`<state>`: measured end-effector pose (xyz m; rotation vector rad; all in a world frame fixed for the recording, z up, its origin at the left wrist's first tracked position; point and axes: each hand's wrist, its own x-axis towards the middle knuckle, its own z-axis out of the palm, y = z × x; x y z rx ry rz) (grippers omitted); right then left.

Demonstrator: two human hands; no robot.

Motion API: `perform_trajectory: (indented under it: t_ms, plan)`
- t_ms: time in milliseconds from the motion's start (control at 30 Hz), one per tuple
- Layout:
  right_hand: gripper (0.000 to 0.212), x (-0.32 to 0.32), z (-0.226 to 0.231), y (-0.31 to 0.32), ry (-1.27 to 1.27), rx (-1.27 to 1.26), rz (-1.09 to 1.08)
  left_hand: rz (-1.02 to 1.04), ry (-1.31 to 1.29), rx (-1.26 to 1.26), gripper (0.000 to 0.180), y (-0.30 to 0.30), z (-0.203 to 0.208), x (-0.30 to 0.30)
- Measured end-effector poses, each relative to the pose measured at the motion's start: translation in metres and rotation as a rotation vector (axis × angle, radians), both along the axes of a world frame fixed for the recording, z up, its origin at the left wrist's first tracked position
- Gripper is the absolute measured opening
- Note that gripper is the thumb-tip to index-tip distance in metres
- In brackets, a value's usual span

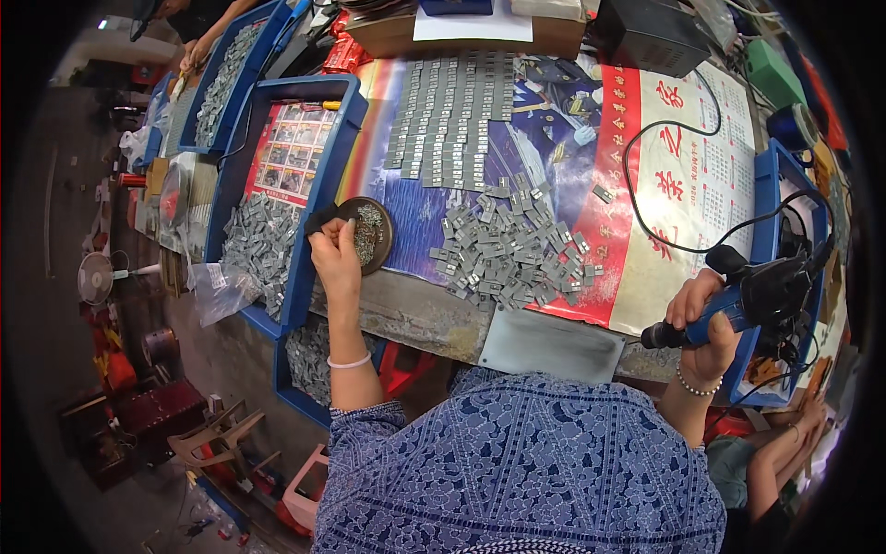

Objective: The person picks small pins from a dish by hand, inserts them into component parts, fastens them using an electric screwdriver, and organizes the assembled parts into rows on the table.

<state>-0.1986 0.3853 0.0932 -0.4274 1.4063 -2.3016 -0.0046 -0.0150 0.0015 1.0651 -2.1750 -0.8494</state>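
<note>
My left hand (334, 251) reaches into a round dark dish (367, 233) of small screws at the table's left edge, with its fingertips pinched together at the dish. My right hand (703, 325) grips a blue and black electric screwdriver (749, 297) near the table's right front edge, its black cable looping away over the table. Between my hands lies a loose heap of small grey metal parts (512, 251). Behind it the same parts sit in neat rows (450, 115).
A blue tray (314, 198) on the left holds more grey parts. A grey plate (551, 343) lies at the front edge. Another person's hands (194, 57) work at the far left; a person's arm (784, 452) shows at lower right. Boxes stand at the back.
</note>
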Motion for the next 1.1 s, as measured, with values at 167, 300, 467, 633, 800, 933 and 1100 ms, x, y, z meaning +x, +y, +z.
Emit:
perform_trajectory:
  t_ms: [167, 300, 467, 633, 800, 933, 1100]
  plan:
    - [0.057, 0.003, -0.001, 0.002, 0.013, -0.025, 0.015, -0.006, 0.468, 0.413, 0.019, 0.006, 0.007, 0.005]
    - [0.059, 0.010, 0.003, 0.005, 0.045, -0.077, -0.044, -0.229, 0.847, 1.203, 0.021, 0.049, 0.046, -0.011]
    - [0.056, 0.024, 0.016, -0.011, 0.113, -0.175, -0.127, -0.368, 0.762, 1.725, 0.019, 0.126, 0.062, -0.031]
    - [0.047, 0.032, 0.026, -0.024, 0.377, -0.402, -0.134, -0.439, 0.573, 2.024, 0.021, 0.182, 0.047, -0.055]
    - [0.044, 0.030, 0.032, -0.023, 0.443, -0.433, -0.025, -0.531, 0.373, 2.086, 0.020, 0.211, 0.041, -0.072]
    - [0.045, 0.021, 0.032, -0.027, 0.644, -0.360, 0.015, -0.536, 0.305, 2.081, 0.020, 0.220, 0.044, -0.079]
    - [0.044, 0.020, 0.033, -0.013, 0.476, -0.326, 0.166, -0.515, 0.269, 2.061, 0.019, 0.227, 0.050, -0.084]
